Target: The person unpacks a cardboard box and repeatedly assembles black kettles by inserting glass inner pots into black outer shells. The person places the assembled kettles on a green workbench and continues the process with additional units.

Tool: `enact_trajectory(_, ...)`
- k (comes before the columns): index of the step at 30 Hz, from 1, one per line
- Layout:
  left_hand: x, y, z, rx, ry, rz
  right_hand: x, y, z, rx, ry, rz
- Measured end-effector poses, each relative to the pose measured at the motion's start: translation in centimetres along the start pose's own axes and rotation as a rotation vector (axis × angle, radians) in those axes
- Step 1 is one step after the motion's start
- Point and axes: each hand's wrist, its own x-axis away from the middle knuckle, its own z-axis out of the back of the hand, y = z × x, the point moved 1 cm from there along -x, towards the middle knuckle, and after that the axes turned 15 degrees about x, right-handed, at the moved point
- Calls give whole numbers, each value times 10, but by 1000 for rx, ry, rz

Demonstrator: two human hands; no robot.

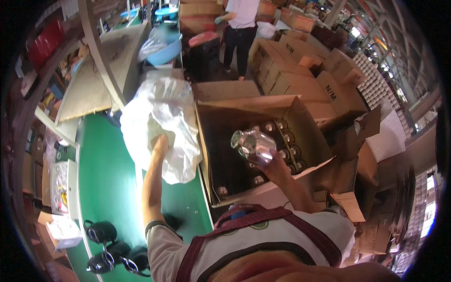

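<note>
My right hand (273, 163) is closed around a shiny, glass-like jar (255, 144), held tilted above an open cardboard box (213, 141). Inside the box, several similar shiny round pieces (287, 137) stand in rows between dividers. On the left, my left hand (160, 144) reaches into a large white plastic bag (181, 101), its fingers curled at a pale sheet-like patch (157, 128). The fingertips are partly hidden, so what they grip is unclear. The bag lies on a green work table (105, 164), against the box's left side.
Several black pots or mugs (101, 231) with handles stand on the table at lower left. Stacked cartons (291, 80) fill the back right. Farther back, a person (241, 28) stands near a blue basin (165, 51). A metal post (101, 56) rises beside the table.
</note>
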Motion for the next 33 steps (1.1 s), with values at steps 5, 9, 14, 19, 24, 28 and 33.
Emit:
enact_trajectory(5,-33,66,-43,-113,-142,-26,40,-9,28,8,180,70)
enact_trajectory(9,-17,110,-2,-126,-27,-5,28,-24,21,-10,181,101)
enact_trajectory(14,17,229,98,330,312,119,22,-10,-11,-27,28,20)
enact_trajectory(19,75,366,143,618,471,-128,19,25,-36,106,-41,-77)
enact_trajectory(24,115,385,152,433,622,-214,32,43,-44,292,-120,93)
enact_trajectory(28,113,410,154,1019,615,-187,40,29,-64,81,-78,-77)
enact_trajectory(33,147,396,141,743,505,-122,67,28,-72,191,14,-55)
